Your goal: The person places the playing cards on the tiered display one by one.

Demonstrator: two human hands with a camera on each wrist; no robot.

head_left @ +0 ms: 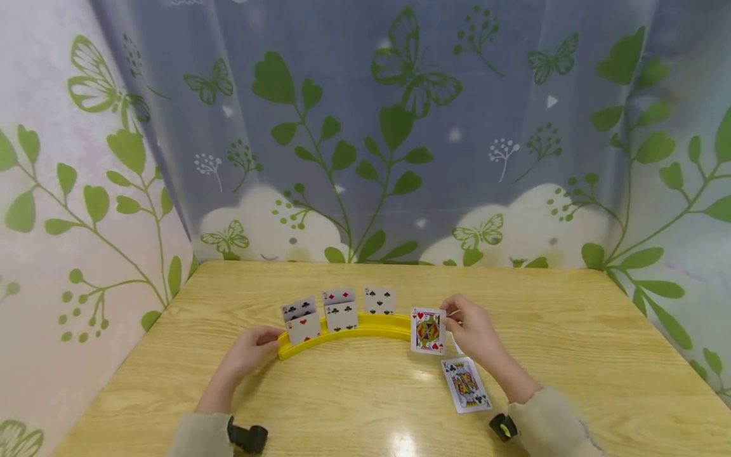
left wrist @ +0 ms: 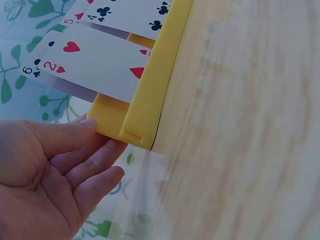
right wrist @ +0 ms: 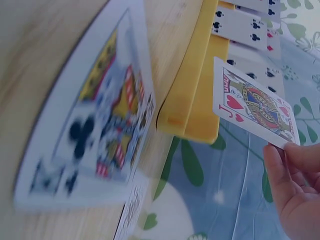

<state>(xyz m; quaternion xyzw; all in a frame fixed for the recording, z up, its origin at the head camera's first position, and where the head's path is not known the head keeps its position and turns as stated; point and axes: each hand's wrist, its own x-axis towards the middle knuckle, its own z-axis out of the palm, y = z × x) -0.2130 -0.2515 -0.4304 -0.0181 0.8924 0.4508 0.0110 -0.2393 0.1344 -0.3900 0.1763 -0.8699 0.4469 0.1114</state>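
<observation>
A curved yellow card holder [head_left: 365, 325] stands on the table. My left hand [head_left: 251, 349] grips its left end, thumb [left wrist: 70, 136] on the back edge and fingers around the end. In the holder, a two of hearts [head_left: 304, 329] stands before a six of clubs [left wrist: 30, 70]. A four of clubs [head_left: 341, 316] fronts a red five, and a spade card [head_left: 379, 300] stands alone. My right hand [head_left: 471, 324] pinches a jack of hearts [head_left: 428, 331] by its edge, upright at the holder's right end; the right wrist view shows it above the slot.
A king of clubs [head_left: 466, 384] lies face up on the wooden table [head_left: 342, 406], right of centre. Near it, partly hidden under my right hand, is a card with a patterned back [right wrist: 132, 210]. A leaf-and-butterfly curtain [head_left: 354, 127] hangs behind the table.
</observation>
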